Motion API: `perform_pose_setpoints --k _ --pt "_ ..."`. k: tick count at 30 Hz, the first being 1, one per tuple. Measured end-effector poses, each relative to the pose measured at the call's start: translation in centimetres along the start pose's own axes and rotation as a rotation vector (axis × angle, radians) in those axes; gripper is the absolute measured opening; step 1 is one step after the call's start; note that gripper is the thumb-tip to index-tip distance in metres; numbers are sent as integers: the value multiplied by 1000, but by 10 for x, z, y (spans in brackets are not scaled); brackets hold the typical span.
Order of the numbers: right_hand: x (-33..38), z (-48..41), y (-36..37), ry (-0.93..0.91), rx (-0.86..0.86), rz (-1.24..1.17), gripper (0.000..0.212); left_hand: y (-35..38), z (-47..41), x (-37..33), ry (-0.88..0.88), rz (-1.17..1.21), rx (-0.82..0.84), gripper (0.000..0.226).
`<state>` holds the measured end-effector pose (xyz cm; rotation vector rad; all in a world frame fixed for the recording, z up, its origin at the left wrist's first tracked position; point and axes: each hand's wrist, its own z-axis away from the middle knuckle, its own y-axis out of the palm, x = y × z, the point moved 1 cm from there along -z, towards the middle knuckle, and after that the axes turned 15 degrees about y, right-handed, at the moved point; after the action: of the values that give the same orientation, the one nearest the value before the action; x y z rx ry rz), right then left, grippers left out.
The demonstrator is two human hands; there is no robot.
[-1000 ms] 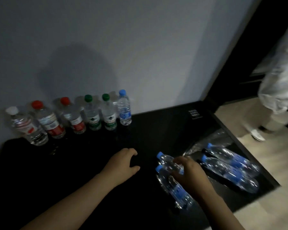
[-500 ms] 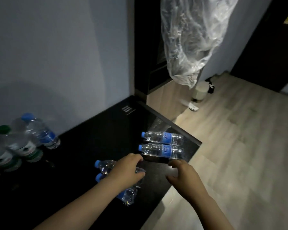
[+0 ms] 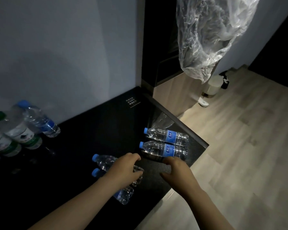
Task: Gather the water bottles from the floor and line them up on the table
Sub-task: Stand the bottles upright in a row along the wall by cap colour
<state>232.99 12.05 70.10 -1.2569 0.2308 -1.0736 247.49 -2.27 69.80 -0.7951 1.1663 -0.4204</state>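
On the black table [image 3: 90, 133] four blue-capped water bottles lie on their sides. Two of them [image 3: 166, 135] [image 3: 160, 149] lie side by side near the table's right edge. The other pair, an upper bottle [image 3: 105, 161] and a lower bottle [image 3: 123, 195], lies closer to me. My left hand [image 3: 123, 171] lies over this pair, fingers curled on the upper bottle. Just below the nearer right-edge bottle my right hand [image 3: 175, 170] hovers, fingers apart, holding nothing. Upright against the wall at the left stand a blue-capped bottle [image 3: 40, 120] and green-capped bottles [image 3: 18, 130].
A crumpled clear plastic bag [image 3: 209, 30] hangs at the upper right above the wooden floor [image 3: 239, 146]. A white shoe [image 3: 203, 102] and a pale bin [image 3: 213, 85] sit beyond the table's corner. The table's right edge drops to the floor beside my right hand.
The view has swung right from the bottle row. My right hand let go of the nearer pair of bottles and moved right; my left hand came to rest on that pair.
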Motion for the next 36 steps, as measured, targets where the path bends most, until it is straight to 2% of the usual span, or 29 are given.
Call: perform_pose_setpoints --k 4,9,17,21,25,30,36 --pt "33 -19 11 -14 65 19 42 -13 5 32 -45 30 10 46" --pt "44 -44 9 -7 23 32 34 -24 -6 52 -66 16 -19 47" --pt "19 -103 -23 23 0 17 32 -15 -64 31 -15 48 4 41" --pt "-11 -138 -44 82 6 -23 36 -2 -106 10 -14 18 9 31" --pt "-40 -174 -53 107 5 28 35 22 -143 -6 -102 20 26 26" --pt "-55 -209 -45 47 84 108 30 41 -162 4 -253 36 -13 29" --pt "-54 -235 -27 -10 193 160 49 55 -160 21 -473 59 -103 35"
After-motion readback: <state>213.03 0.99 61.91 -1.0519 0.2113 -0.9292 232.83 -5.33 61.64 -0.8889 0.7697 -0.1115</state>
